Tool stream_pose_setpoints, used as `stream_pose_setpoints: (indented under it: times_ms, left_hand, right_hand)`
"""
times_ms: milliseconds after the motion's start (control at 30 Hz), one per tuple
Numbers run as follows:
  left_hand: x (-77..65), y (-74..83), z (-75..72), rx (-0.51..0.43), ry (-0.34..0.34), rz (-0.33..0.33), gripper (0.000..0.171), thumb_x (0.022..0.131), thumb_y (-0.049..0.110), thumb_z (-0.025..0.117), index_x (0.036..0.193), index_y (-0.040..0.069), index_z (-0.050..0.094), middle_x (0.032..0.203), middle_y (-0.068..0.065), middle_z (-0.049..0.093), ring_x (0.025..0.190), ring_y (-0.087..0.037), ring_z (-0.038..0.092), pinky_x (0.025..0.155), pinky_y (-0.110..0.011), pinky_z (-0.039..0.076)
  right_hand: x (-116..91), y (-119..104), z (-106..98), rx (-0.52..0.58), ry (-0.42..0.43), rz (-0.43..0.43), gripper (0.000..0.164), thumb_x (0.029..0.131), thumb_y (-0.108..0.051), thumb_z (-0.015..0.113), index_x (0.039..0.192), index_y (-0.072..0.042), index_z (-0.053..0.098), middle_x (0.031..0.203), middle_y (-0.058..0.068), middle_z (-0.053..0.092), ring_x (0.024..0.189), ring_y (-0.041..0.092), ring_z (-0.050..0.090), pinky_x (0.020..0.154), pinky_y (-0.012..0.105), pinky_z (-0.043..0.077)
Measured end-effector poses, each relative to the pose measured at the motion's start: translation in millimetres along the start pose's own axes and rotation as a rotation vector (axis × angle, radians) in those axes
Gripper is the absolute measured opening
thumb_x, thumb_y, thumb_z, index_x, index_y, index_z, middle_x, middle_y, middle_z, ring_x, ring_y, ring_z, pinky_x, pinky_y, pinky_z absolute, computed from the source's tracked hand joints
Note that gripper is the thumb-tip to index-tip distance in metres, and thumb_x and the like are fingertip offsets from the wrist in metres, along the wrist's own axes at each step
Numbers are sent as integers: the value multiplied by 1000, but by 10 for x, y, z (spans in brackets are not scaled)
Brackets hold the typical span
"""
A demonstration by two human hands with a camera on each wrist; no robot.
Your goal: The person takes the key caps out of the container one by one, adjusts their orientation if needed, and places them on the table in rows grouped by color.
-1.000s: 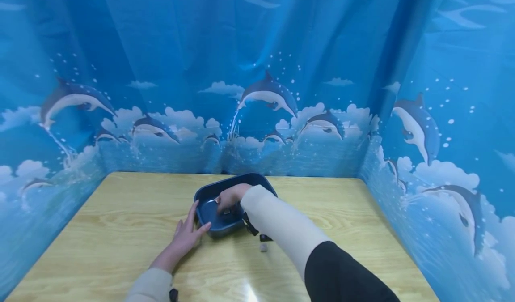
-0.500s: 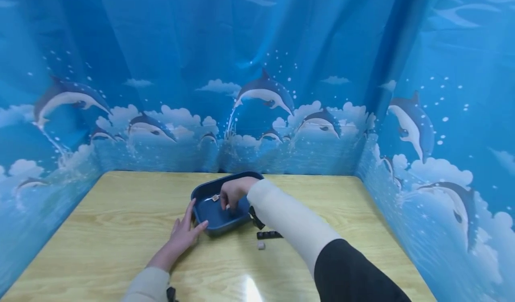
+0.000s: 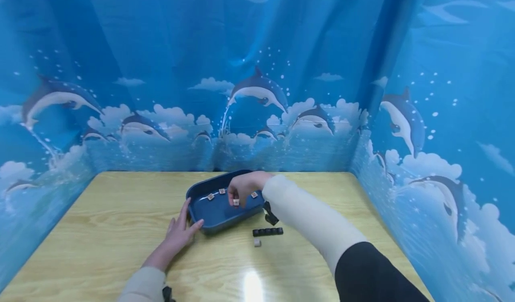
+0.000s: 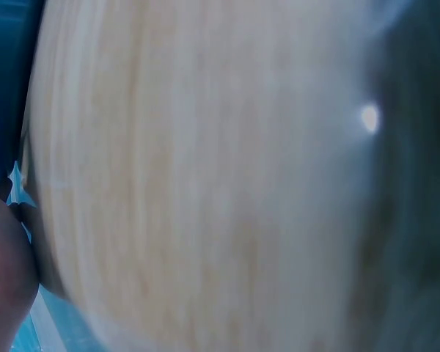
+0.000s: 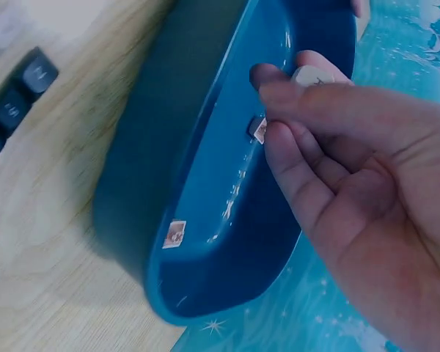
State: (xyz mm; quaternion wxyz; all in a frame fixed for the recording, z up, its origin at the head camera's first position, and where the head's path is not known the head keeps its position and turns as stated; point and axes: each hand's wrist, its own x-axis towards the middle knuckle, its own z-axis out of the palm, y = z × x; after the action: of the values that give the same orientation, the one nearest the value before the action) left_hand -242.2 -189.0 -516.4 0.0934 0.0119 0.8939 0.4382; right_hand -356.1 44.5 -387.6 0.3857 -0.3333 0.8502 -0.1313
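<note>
Over the blue tray (image 3: 213, 213), my right hand (image 3: 246, 186) pinches a small white keycap (image 5: 312, 75) between thumb and fingertips, a dark mark on its top. Several small pale square pieces lie on the tray floor; in the right wrist view one piece (image 5: 174, 234) shows an orange face near the tray's end. My left hand (image 3: 179, 231) rests with spread fingers against the tray's near left side. In the left wrist view only a blurred part of that hand (image 4: 7, 268) shows at the edge.
On the wooden table (image 3: 120, 230) in front of the tray lies a row of black keycaps (image 3: 268, 231) with letters. One pale grey keycap (image 3: 257, 242) sits just nearer than the row. A dolphin-print curtain (image 3: 257, 132) surrounds the table's back and sides.
My right hand has shifted right within the tray and the pale keycap now shows in its fingers. More pieces on the tray floor and the black row have come into sight. My left hand stays put.
</note>
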Motion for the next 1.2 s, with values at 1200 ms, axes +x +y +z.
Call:
stream_pose_setpoints:
  times_ms: [1200]
  left_hand:
    - [11,-4,-24,-1,-26,15,88,100,49,48,155,24,-16,157,-28,0,139,-55,-11,110,-62,-14]
  right_hand:
    - [-766,443,1191,292,592,-34,19,75,2,80,87,-10,71,77,-8,65,71,7,60,64,22,54]
